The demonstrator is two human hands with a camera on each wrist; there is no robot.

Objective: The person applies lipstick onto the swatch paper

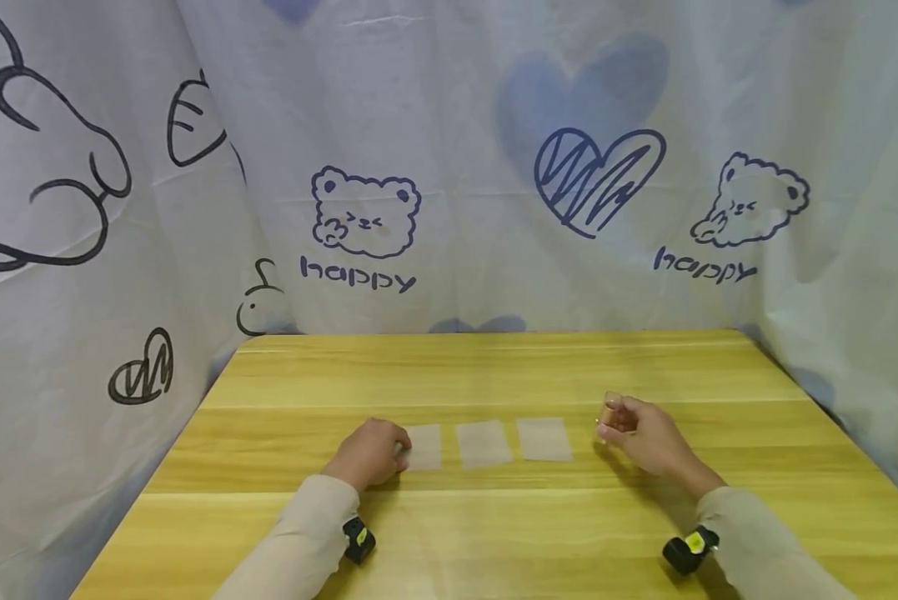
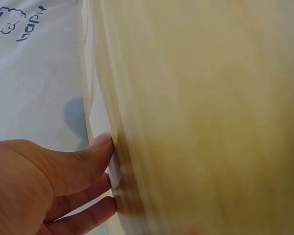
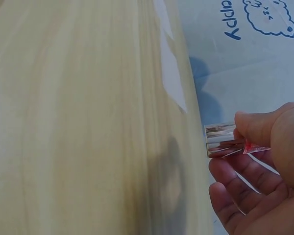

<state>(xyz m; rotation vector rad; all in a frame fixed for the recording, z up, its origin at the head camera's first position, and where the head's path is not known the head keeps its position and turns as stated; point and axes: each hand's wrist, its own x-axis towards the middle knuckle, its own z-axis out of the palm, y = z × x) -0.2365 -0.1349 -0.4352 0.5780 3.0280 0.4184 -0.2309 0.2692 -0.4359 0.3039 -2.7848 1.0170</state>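
Three pale square sheets lie in a row on the wooden table: a left sheet (image 1: 424,447), a middle sheet (image 1: 484,443) and a right sheet (image 1: 544,439). At the left end of the row, my left hand (image 1: 373,452) touches the left sheet's edge with thumb and fingertips (image 2: 102,141). To the right of the row, my right hand (image 1: 647,433) pinches a small shiny metallic tube (image 3: 223,139) between thumb and fingers, raised over the table. A red part of the tube shows beside the thumb; the rest is hidden by the hand.
The yellow wood-grain table (image 1: 494,533) reaches back to a white curtain (image 1: 464,208) with bear and heart drawings. More of the curtain hangs along the left and right sides. Each wrist carries a small black camera on a pale sleeve (image 1: 294,533).
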